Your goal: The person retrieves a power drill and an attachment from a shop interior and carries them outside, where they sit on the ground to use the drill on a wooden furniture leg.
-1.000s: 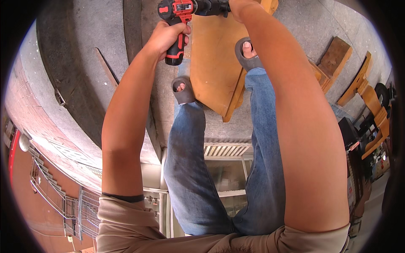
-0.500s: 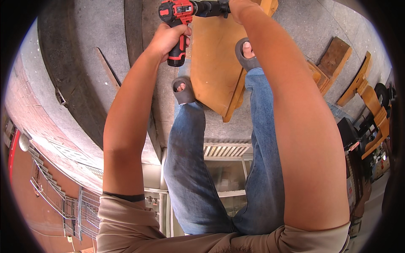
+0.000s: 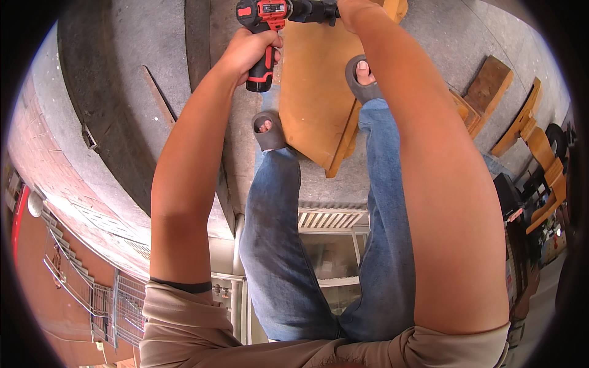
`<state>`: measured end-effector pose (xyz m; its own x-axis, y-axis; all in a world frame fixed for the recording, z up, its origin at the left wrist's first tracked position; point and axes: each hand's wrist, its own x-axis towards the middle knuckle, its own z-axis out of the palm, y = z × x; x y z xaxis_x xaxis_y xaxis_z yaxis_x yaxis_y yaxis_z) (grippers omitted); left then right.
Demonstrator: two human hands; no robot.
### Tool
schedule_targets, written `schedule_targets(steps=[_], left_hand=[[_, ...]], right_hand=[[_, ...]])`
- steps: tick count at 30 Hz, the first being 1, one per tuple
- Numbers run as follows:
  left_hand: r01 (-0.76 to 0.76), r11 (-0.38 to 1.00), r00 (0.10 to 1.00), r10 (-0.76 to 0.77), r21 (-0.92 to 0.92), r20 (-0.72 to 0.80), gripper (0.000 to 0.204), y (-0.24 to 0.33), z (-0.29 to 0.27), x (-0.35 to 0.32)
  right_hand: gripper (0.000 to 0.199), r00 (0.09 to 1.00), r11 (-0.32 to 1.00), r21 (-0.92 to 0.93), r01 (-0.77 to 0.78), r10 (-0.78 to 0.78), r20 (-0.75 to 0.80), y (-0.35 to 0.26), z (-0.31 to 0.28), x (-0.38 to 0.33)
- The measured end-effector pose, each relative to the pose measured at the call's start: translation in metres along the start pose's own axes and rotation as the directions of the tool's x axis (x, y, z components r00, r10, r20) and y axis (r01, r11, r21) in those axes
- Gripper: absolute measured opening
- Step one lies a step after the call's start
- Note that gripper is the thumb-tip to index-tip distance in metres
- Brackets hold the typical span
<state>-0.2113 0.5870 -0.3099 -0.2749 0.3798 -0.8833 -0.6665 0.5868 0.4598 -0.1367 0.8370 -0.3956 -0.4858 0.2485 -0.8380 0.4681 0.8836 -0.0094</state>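
My left hand (image 3: 248, 52) is wrapped round the grip of a red and black cordless drill (image 3: 264, 11) at the top of the view. A black attachment (image 3: 311, 10) sticks out from the drill's front toward the right. My right hand (image 3: 351, 13) is beside the end of that attachment; its fingers are cut off by the top edge, so their hold is hidden. Below the drill a yellow-brown wooden panel (image 3: 316, 86) lies on the floor between my feet, its pointed end toward me.
Wooden pieces (image 3: 488, 86) and a curved wooden part (image 3: 543, 147) lie on the right. A thin strip (image 3: 158, 95) is on the ground at left, beyond a dark band (image 3: 104, 116). My sandalled feet (image 3: 269, 130) flank the panel. A slatted grille (image 3: 331, 219) is below.
The drill and my left hand have shifted slightly right and up. My right hand has moved a little right with them.
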Motion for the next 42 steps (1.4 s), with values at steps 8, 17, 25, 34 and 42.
schedule_targets(steps=[8,17,25,34,42], left_hand=[[0.038,0.999,0.999,-0.038,-0.005,0.025,0.016,0.001,-0.005,0.004],[0.022,1.000,1.000,-0.022,0.006,0.021,0.017,0.006,-0.004,0.001],[0.041,0.999,0.999,-0.040,0.011,-0.009,0.010,0.013,-0.002,-0.002],[0.027,1.000,1.000,-0.027,0.001,0.003,0.011,0.007,-0.004,0.004],[0.001,1.000,1.000,-0.001,0.010,-0.007,0.011,0.012,0.000,0.001]], right_hand=[[0.032,0.998,0.999,-0.013,0.051,-0.051,0.022,-0.003,-0.008,-0.001],[0.030,1.000,1.000,0.022,0.015,-0.015,0.020,-0.002,-0.003,0.004],[0.030,0.998,1.000,0.031,0.005,-0.007,0.063,-0.002,-0.008,0.004],[0.031,0.999,0.999,0.052,-0.014,0.011,0.051,-0.001,-0.001,0.010],[0.032,0.999,0.998,0.059,-0.006,0.003,0.041,-0.002,-0.003,0.008]])
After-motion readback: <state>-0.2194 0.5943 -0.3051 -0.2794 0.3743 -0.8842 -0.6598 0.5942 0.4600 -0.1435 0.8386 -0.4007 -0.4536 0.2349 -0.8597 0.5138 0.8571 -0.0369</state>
